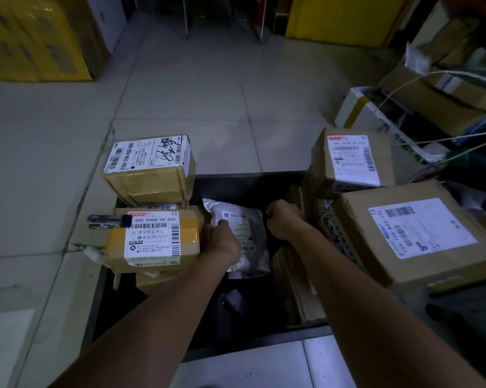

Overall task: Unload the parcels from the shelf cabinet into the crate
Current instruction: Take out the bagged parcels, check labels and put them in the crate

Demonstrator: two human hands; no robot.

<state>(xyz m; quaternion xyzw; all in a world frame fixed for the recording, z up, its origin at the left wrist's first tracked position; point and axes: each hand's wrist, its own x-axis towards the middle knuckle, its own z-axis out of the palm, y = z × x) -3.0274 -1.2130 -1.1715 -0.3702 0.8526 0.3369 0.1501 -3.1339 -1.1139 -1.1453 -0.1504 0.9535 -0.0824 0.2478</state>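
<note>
Inside a black open-topped crate [230,350] on the pale tiled floor [197,102], a yellow-taped brown cardboard parcel with a white label [152,240] lies just left of the left grip [221,242]. A second taped cardboard box with a scrawled label [149,166] sits beyond it. The left grip clasps the left edge of a white plastic mailer bag [243,233] in the crate's middle. The right grip [285,219], just right of the bag, is curled; what it grasps, if anything, cannot be told. Right of it stands a large brown cardboard carton [415,233].
</note>
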